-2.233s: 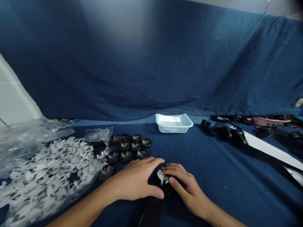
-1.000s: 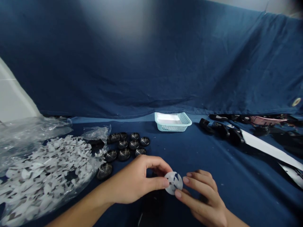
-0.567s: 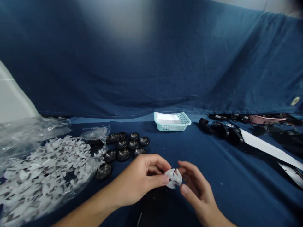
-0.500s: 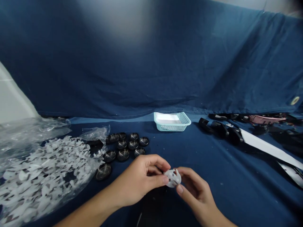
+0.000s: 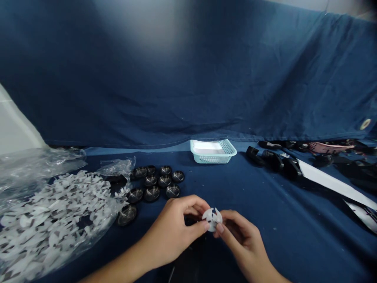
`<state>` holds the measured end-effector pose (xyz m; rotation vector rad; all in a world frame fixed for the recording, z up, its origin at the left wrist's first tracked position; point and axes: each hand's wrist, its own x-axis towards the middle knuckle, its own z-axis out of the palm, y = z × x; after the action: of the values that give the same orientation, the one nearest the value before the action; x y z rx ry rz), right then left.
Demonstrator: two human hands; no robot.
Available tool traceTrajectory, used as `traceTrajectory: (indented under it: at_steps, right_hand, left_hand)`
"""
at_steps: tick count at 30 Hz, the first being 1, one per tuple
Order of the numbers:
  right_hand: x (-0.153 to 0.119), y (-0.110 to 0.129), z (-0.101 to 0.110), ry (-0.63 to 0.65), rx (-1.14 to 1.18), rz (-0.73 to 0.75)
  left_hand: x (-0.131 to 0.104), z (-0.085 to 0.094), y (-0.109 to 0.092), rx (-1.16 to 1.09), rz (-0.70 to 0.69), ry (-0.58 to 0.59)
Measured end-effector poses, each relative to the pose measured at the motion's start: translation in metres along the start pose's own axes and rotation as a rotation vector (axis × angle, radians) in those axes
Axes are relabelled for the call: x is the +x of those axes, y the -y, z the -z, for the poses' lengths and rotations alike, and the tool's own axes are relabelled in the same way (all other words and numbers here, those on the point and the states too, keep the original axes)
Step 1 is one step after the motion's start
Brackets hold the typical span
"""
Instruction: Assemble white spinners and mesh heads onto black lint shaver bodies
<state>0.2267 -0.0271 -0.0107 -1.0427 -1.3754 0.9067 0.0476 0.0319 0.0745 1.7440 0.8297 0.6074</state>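
Note:
A small white plastic piece (image 5: 212,218), round with notches cut into it, is held between both hands near the bottom centre. My left hand (image 5: 179,228) pinches its left side between thumb and fingers. On the right edge, the thumb and fingers of my right hand (image 5: 241,234) are closed on the same piece. Several round black discs (image 5: 152,193) lie to the left, beyond my left hand. A large heap of similar white pieces (image 5: 59,216) rests on clear plastic at the far left. A dark object, partly hidden, lies below the hands.
A light blue basket (image 5: 213,159) with white paper inside stands at the back centre. Black parts (image 5: 272,160), a long white strip (image 5: 332,181) and a pink basket (image 5: 328,147) are on the right. A blue cloth (image 5: 176,78) hangs behind.
The white piece has been turned so that its flat, notched face shows more, and it sits slightly further left. Both hands still hold it.

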Motion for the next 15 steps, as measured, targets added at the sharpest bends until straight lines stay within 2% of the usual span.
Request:
traceTrajectory:
  at_steps: [6, 15]
  right_hand:
    - [-0.0004, 0.0023, 0.0008, 0.029, 0.037, -0.051]
    - [-0.0006, 0.0032, 0.0005, 0.012, -0.043, -0.004]
  left_hand:
    - [-0.0009, 0.0015, 0.0000, -0.075, 0.025, 0.076]
    - [-0.0016, -0.0022, 0.0041, -0.060, -0.011, 0.025]
